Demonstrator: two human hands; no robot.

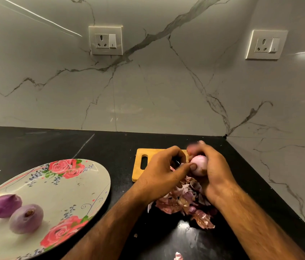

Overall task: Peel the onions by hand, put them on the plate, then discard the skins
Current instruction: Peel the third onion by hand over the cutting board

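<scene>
One onion [200, 164], long axis roughly upright, cupped by right hand [215, 171], pinched by left hand [163, 169].

The wooden cutting board [138, 171] looks matt. Beneath it the black surface [35, 147] is polished, mirroring light. Behind the board the veined marble-look wall [148, 91] is smooth and glossy. In front of the board the onion skins [181, 201] look thin and papery. Left of it, the rose-printed plate [58, 184] shines smoothly.

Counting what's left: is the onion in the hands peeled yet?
Mostly peeled: the onion shows pale smooth flesh; the right hand hides its far side.
</scene>
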